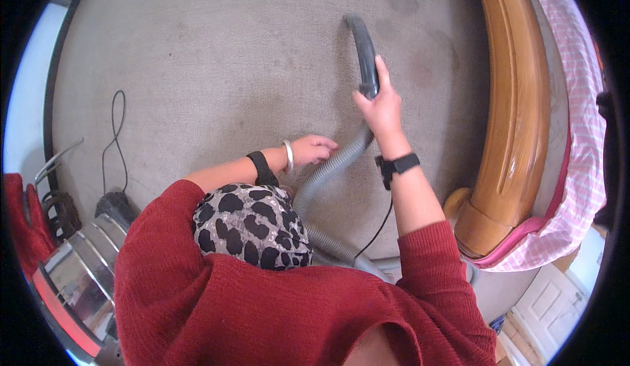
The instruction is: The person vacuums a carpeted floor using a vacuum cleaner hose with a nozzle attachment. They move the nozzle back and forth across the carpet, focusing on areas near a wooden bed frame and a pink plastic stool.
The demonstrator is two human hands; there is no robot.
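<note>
My right hand (382, 111) is closed round the black curved tube (363, 44) of a vacuum hose. The tube's far end points away from me, over the grey floor. Behind this hand the grey ribbed hose (331, 164) bends down and back toward my body, where my clothing hides part of it. My left hand (312, 150), with a pale bangle at its wrist, is beside the hose. Its fingers are loosely stretched toward the hose; whether they touch it I cannot tell. It holds nothing.
A shiny metal canister (85, 254) with a red band stands at lower left, near a looped black cord (115, 136). Along the right runs a polished wooden bed frame (515, 103) with a pink checked cover (584, 123). A white panelled door or cabinet front (551, 307) shows at lower right.
</note>
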